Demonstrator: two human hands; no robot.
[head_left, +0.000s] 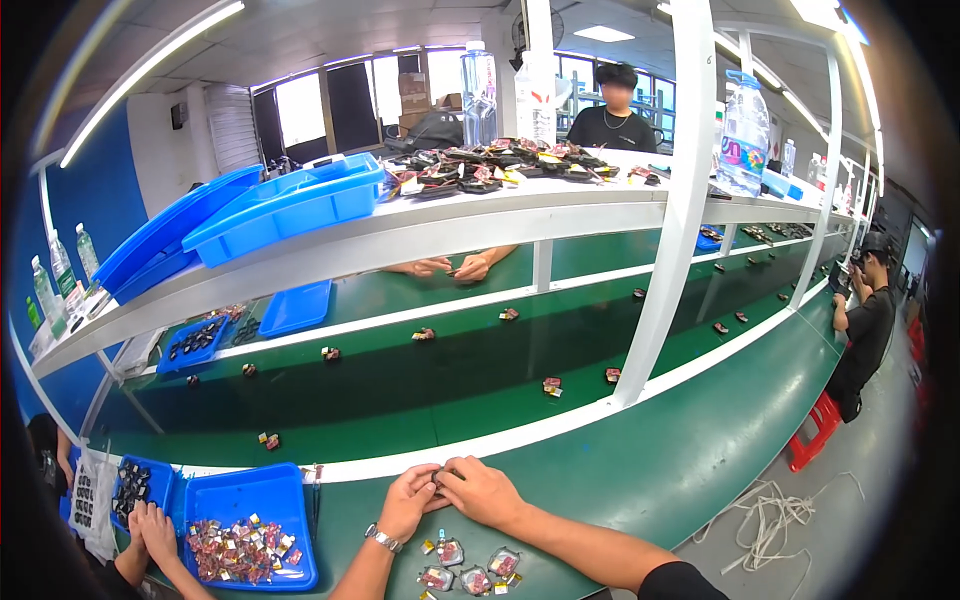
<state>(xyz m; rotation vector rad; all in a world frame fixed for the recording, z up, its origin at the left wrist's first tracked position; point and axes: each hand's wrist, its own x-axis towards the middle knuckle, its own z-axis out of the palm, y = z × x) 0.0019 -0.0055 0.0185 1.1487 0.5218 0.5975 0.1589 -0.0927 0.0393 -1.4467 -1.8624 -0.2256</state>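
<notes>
My left hand (404,503), with a metal-banded watch (383,538) on its wrist, meets my right hand (484,492) over the green workbench. Between their fingertips they pinch a small dark piece (437,484), mostly hidden by the fingers, so its kind is unclear. Just below my hands lie several small grey-rimmed assemblies (475,580) with red and yellow parts. To the left of my left forearm stands a blue tray (308,540), its bottom heaped with small red, white and yellow electronic parts (235,552).
A co-worker's hands (150,530) are at the left, beside a smaller blue tray (160,478) of black pieces. Beyond the bench runs a green conveyor belt (390,400) with spaced small assemblies. A white upright post (672,230) supports a shelf bearing blue trays (290,215) and a parts pile.
</notes>
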